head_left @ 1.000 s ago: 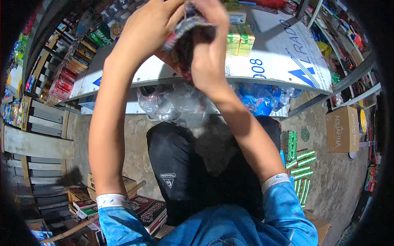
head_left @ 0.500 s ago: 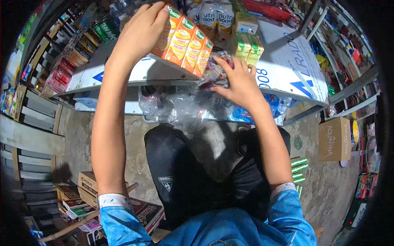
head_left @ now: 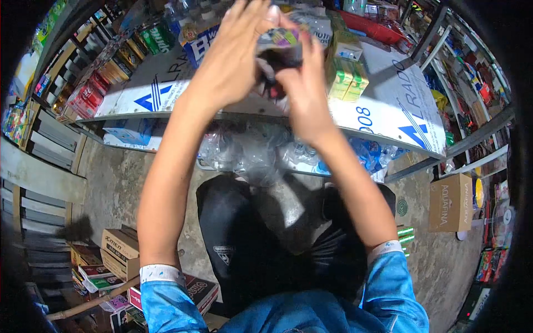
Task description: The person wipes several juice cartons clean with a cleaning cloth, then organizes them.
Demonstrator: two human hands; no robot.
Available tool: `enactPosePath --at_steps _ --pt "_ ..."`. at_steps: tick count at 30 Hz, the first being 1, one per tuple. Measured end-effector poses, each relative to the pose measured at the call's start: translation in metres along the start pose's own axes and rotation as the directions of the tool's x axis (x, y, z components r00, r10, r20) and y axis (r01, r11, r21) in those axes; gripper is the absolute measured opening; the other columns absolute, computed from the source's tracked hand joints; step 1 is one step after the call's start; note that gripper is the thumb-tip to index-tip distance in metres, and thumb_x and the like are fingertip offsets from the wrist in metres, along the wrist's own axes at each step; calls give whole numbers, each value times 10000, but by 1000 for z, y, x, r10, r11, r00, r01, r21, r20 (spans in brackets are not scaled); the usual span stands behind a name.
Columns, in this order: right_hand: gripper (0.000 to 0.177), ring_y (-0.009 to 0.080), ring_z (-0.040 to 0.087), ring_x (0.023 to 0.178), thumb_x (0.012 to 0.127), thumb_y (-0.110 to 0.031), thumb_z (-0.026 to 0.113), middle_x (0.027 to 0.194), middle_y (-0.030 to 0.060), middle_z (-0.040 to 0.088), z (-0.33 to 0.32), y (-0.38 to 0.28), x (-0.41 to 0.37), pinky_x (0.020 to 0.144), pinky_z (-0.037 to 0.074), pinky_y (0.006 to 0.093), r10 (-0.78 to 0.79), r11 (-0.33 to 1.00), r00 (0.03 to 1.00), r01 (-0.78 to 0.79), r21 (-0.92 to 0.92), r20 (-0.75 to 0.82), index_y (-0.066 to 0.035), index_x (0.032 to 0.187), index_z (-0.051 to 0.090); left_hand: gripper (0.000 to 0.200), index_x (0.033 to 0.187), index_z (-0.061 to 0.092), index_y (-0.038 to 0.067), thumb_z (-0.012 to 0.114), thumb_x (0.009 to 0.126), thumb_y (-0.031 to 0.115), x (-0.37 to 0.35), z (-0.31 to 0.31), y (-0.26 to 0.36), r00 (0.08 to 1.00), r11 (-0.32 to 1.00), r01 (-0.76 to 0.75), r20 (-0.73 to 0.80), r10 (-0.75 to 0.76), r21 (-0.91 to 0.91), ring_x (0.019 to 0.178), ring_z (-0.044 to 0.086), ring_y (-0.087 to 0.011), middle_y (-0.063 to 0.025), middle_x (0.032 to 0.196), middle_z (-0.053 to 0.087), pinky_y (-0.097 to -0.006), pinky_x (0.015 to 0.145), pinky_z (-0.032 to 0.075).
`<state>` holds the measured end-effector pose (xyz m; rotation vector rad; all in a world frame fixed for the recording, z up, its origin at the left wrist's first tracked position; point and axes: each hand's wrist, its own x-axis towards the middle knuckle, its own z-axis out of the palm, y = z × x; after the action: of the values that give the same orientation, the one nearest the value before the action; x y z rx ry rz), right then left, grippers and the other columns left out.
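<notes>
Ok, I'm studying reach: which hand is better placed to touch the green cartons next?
Probably the right hand: it's close beside the green cartons, while the left hand is farther left.

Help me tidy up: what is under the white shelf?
A blue pack, clear plastic and blue bottles show at the front. The white shelf covers whatever lies farther back.

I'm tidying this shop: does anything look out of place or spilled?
A green spiral lies oddly loose on the bare floor; crumpled clear plastic bulges untidily beneath the shelf. I see no spill.
</notes>
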<state>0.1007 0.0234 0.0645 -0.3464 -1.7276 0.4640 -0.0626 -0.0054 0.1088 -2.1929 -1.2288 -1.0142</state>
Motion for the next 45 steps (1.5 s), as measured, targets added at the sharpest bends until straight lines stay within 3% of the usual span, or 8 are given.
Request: enactPosePath --at_steps 16,20,24,30,34,38,42,45 --pt "514 425 550 1306 980 -291 619 1388 280 551 29 7 -22 1115 410 454 166 949 985 -173 265 50 -32 1421 566 870 1522 393 -104 212 1088 628 -5 -11 4 934 894 356 87 -345 -273 1554 262 -390 -290 1616 358 -412 1283 123" --pt "402 404 581 1218 1025 -325 526 1187 282 647 28 75 -48 1035 455 458 703 633 697 -704 322 142 22 1136 694 896 1606 371 66 199 1038 737 -9 -9 11 902 868 430 103 -418 -246 1549 288 -330 -181 1678 302 -387 1261 200" --pt "428 397 577 1239 1007 -362 590 1201 286 665 31 3 -36 1083 443 415 204 947 971 -164 275 -126 15 1190 673 841 1586 403 49 192 1068 677 0 -9 19 946 934 324 80 -315 -151 1550 292 -343 -203 1639 367 -393 1262 200" --pt "568 336 632 1217 998 -343 613 1417 252 567 24 51 -45 1052 474 399 693 529 712 -606 594 109 56 1395 539 817 1530 420 -58 255 1086 608 5 -9 29 959 946 284 65 -277 -156 1526 329 -379 -276 1576 423 -447 1283 142" --pt "369 319 727 955 1034 -218 516 1104 194 730 6 0 -28 862 548 422 -20 993 981 42 112 -191 54 1264 615 805 1538 412 -47 222 1091 595 5 -8 38 973 938 232 61 -224 -256 1521 334 -380 -236 1586 429 -466 1281 149" --pt "425 434 606 1202 947 -310 639 1351 302 575 17 56 -46 978 484 469 772 487 630 -673 556 86 7 1230 635 782 1564 390 -14 229 1092 589 5 -7 42 976 969 210 82 -201 -129 1541 308 -346 -218 1610 407 -460 1274 171" --pt "443 460 527 1289 1030 -282 517 1310 280 603 -3 12 -31 1103 412 453 5 956 1000 4 294 -30 46 1322 576 805 1564 415 13 216 1076 621 9 -6 42 968 935 250 96 -233 -252 1537 324 -321 -183 1612 425 -457 1267 176" --pt "429 517 562 1190 1101 -273 384 1245 341 608 -1 30 -31 1033 440 488 751 655 640 -752 -65 162 60 1258 603 895 1569 416 23 172 1041 702 8 -9 44 968 955 251 67 -244 -159 1528 338 -337 -177 1615 424 -470 1266 169"
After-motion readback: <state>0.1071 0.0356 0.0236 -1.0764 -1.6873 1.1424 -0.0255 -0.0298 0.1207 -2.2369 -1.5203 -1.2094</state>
